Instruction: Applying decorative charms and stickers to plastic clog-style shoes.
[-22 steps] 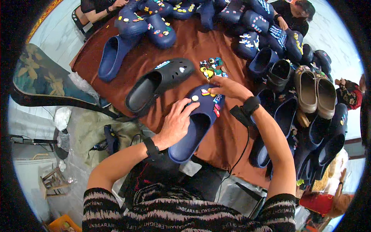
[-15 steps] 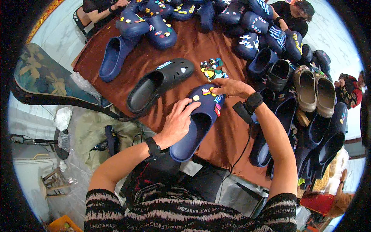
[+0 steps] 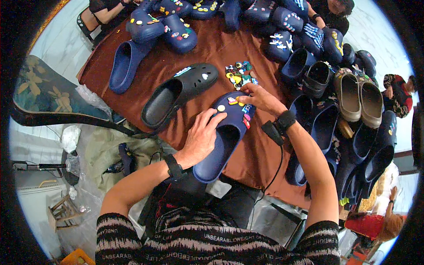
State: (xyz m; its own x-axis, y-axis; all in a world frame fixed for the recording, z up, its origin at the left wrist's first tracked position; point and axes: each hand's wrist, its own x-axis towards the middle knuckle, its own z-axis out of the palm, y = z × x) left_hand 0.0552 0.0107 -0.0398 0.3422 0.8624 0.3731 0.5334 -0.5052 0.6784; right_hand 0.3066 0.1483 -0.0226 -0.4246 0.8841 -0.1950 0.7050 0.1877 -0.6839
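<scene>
Left hand [image 3: 199, 136]: wrapped around the left side of the navy clog [image 3: 226, 134], bent fingers lying over its upper; the thumb is hidden.
Right hand [image 3: 261, 99]: at the navy clog's toe, thumb and fingertips bent close over the charms there; I cannot tell whether it pinches one.
Navy clog: between the two hands, at the near edge of the brown-covered surface [image 3: 263, 170], foot opening facing up.
Toe and heel: the toe points away from the person and somewhat right, the heel toward the lap; the long axis slants from near left to far right.
Round charm [image 3: 221, 108]: yellowish, on the navy clog's upper, beside the left fingertips.
Black clog [image 3: 161, 104]: left of and beyond the navy clog, toe also far right, its axis lying more sideways.
Loose charms [image 3: 239, 76]: a small pile just beyond the navy clog's toe.
Taupe clogs [image 3: 349, 104]: well right of the navy clog, heels toward the person.
Heaped clogs [image 3: 288, 20]: farthest beyond the navy clog, mostly navy, many with charms.
</scene>
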